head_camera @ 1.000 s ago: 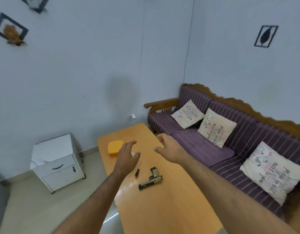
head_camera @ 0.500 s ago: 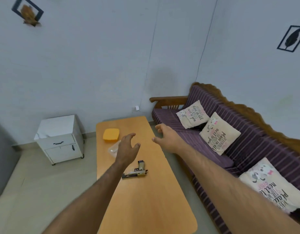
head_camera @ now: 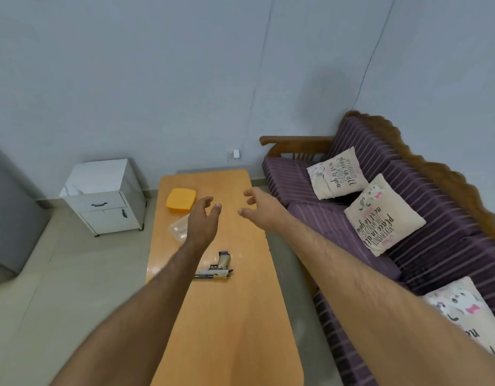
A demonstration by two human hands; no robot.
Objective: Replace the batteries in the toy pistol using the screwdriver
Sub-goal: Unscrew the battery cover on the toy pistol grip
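Observation:
A tan and black toy pistol (head_camera: 218, 268) lies flat on the orange wooden table (head_camera: 235, 324), near its middle. My left hand (head_camera: 203, 222) hovers above the table beyond the pistol, fingers loosely spread, holding nothing. My right hand (head_camera: 259, 208) is stretched out over the table's right edge, fingers relaxed and empty. Both hands are apart from the pistol. A clear plastic container (head_camera: 179, 228) sits partly hidden behind my left hand. No screwdriver shows; my left arm covers the spot beside the pistol.
An orange lid (head_camera: 181, 199) lies at the table's far left. A purple striped sofa (head_camera: 408, 213) with printed cushions runs along the right. A white cabinet (head_camera: 104, 196) stands on the floor at left, against the wall.
The view has swung so the table sits more central and upright. Both hands stay raised and empty above it. The small dark item beside the pistol is now hidden by my left arm.

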